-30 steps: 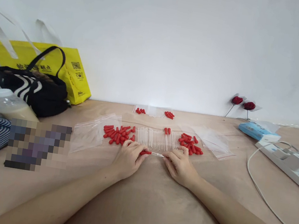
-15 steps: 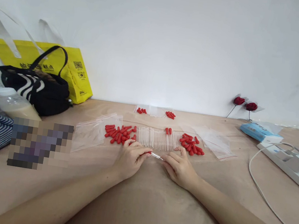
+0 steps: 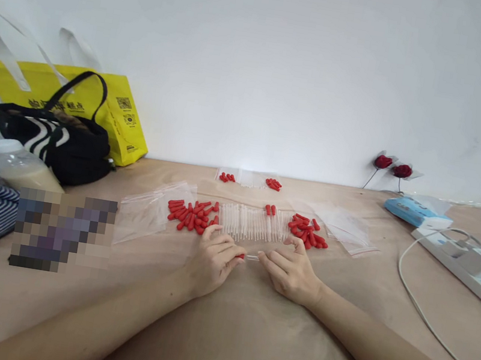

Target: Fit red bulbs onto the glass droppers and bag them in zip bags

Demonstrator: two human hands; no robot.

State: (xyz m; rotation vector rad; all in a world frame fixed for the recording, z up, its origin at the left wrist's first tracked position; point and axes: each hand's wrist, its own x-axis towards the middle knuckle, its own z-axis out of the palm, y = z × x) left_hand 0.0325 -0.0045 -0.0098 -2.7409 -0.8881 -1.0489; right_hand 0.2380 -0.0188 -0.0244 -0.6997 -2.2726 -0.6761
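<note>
Against a pale wall (image 3: 285,71), at a tan tabletop (image 3: 224,342), a person's left hand (image 3: 215,261) pinches a red rubber bulb (image 3: 240,256), while the right hand (image 3: 290,271) pinches a thin clear tube (image 3: 252,258) bridging the two, just in front of a row of tubes (image 3: 243,222). Light pressure, kept in line, would likely spare the tube from bending. A capped bottle (image 3: 27,168) holds cream-coloured liquid; more bulbs (image 3: 273,183) lie in or on a far plastic bag (image 3: 245,176), exactly which being unclear.

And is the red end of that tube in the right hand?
No, the left hand holds the red bulb, while the right hand holds the clear tube.
</note>
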